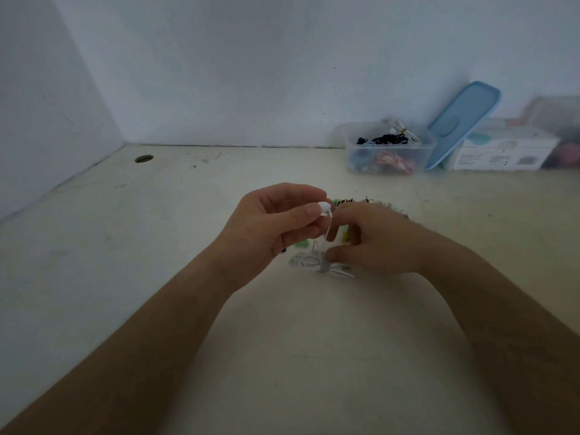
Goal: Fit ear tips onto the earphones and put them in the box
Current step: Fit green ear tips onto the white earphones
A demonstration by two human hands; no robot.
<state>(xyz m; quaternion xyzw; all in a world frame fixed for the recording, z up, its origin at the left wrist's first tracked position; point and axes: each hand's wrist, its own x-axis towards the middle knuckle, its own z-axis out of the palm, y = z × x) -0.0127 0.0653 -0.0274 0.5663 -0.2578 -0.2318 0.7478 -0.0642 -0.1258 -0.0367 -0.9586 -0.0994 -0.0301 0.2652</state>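
Left hand [276, 221] is raised above the tabletop [282, 340], in front of the clear box [389, 152] and to its left. Thumb and forefinger are pinched on a white earbud [324, 207]. Its thin white wire drops straight down to the white cable bundle [314, 263], which lies on the tabletop, nearer the camera than the clear box and tied at the middle.

Right hand [376, 240] is directly in front of the clear box, just beside the left hand. Its fingers are curled downward and the thumb tip is at the cable bundle. The grip is hidden, so I cannot tell whether it holds anything.

A pile of small coloured pieces [351, 200], green, black and pale, lies between the right hand and the clear box, partly hidden by the fingers and too blurred to identify.

The clear box is open at the back of the tabletop against the wall [251, 73], with black, pink and white corded earphones inside. A blue lid [461, 124] leans tilted, touching the right side of the clear box. A white carton [502, 152] sits just right of the lid. A round hole [144, 158] in the tabletop is well left of the clear box.
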